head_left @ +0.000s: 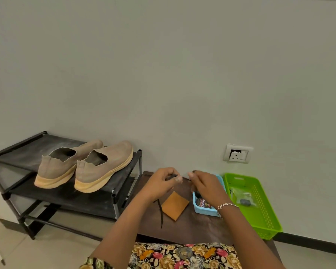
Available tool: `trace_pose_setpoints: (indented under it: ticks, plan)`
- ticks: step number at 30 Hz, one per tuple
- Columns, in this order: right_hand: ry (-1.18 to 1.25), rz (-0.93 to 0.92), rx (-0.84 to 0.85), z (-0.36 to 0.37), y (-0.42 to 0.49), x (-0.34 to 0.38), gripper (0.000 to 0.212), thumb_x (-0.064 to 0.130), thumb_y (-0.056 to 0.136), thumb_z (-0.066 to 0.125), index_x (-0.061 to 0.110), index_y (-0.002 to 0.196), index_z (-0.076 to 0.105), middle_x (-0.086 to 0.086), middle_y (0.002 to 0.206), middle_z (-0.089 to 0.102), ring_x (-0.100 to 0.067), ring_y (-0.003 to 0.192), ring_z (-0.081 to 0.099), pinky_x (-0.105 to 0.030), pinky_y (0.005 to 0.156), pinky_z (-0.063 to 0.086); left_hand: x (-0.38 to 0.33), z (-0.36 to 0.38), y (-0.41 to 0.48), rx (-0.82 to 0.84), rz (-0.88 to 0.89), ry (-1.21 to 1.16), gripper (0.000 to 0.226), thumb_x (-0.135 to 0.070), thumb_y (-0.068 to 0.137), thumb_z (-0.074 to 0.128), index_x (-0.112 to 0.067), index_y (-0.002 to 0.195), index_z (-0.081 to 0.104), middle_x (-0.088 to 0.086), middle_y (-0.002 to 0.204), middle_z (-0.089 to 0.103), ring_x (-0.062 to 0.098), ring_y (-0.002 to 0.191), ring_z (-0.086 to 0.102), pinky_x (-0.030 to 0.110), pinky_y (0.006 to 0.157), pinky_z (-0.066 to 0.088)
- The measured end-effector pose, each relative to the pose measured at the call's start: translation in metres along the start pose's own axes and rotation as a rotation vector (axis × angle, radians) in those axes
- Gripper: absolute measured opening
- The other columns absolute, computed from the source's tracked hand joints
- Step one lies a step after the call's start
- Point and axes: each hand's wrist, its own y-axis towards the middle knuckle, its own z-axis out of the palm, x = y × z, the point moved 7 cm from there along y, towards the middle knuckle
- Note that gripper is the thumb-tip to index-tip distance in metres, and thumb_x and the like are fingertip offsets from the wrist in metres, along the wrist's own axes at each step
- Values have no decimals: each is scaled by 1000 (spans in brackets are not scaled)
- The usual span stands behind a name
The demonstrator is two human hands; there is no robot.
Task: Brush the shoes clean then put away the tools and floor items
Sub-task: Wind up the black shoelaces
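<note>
as left hand (163,183) and right hand (206,186) each pinch the lace (160,212), it reads limp, light; judged best gripped near ends.

Two tan shoes (97,167) stood side by side on the top shelf of a black shoe rack (27,152), at 9 o'clock from the hands. The left hand (161,183) and right hand (204,186) were raised over the dark desk (192,230), each pinching a black lace (160,210). The lace's loose end hung at 6 o'clock of the left hand. An orange cloth (175,205) lay flat below. A blue tray (204,211) sat partly under the right wrist. A green basket (264,216) sat just beside the tray, at its 3 o'clock. A wall socket (238,153) was at 1 o'clock of the right hand.
</note>
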Motion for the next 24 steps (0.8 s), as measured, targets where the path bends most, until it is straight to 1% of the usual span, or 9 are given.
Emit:
trace_pose_setpoints:
  ticks: [2, 3, 5, 7, 11, 15, 18, 21, 24]
  plan:
    - [28, 13, 168, 10, -5, 1, 42, 41, 94, 46, 19, 58, 49, 7, 47, 54, -3, 48, 51, -20, 54, 40, -2, -2, 2, -16, 15, -6, 14, -15, 94, 52, -11, 82, 58, -13, 52, 48, -4, 42, 39, 9, 47, 33]
    - [86, 33, 224, 14, -7, 2, 41, 37, 93, 49, 17, 57, 50, 9, 40, 50, -1, 41, 46, -16, 48, 37, -2, -2, 2, -18, 12, -7, 14, -15, 94, 51, -10, 83, 58, -11, 53, 48, -4, 42, 40, 9, 47, 33]
    - [305, 116, 273, 18, -10, 0, 41, 28, 94, 50, 13, 56, 50, 8, 33, 43, -2, 33, 38, -14, 44, 33, 1, -2, 3, -23, -7, -37, 17, -16, 95, 49, -6, 89, 61, -5, 56, 51, -2, 40, 39, 10, 44, 32]
    - [604, 214, 251, 17, -11, -4, 47, 22, 95, 47, 14, 49, 47, 6, 34, 35, -7, 32, 30, -19, 43, 34, 6, -4, 2, -55, -38, -132, 21, -18, 97, 46, -5, 91, 61, 2, 58, 54, -1, 36, 37, 9, 39, 28]
    - [1115, 366, 181, 10, -8, -16, 44, 21, 97, 38, 12, 54, 41, 3, 37, 28, -9, 31, 23, -26, 44, 39, 25, -14, -1, -107, -110, -241, 17, -20, 93, 52, -12, 81, 60, 4, 58, 56, 1, 35, 31, 12, 36, 23]
    - [1380, 395, 160, 4, -4, -18, 44, 22, 90, 41, 16, 46, 44, 4, 34, 27, -9, 29, 24, -25, 42, 39, 40, -18, -2, -148, -178, -299, 19, -19, 93, 54, -12, 75, 59, 2, 60, 61, 4, 36, 27, 15, 35, 20]
    - [1556, 362, 133, 0, -2, -16, 34, 26, 73, 59, 17, 43, 44, 5, 31, 27, -8, 26, 25, -23, 40, 39, 63, -27, -4, -348, -294, -390, 20, -18, 94, 51, -9, 76, 57, 7, 68, 65, 4, 32, 26, 14, 32, 18]
    - [1701, 284, 137, -7, -1, -17, 41, 23, 46, 86, 17, 45, 45, 5, 31, 30, -9, 26, 28, -24, 40, 42, 98, -38, -16, -557, -519, -465, 18, -16, 95, 50, -9, 79, 56, 7, 70, 65, 8, 37, 31, 15, 32, 22]
    - [1764, 249, 111, -14, -1, -21, 46, 21, 37, 91, 17, 44, 45, 5, 31, 31, -9, 26, 29, -22, 40, 42, 126, -50, -32, -735, -707, -601, 16, -14, 95, 47, -4, 89, 57, 9, 70, 63, 12, 46, 36, 22, 41, 30]
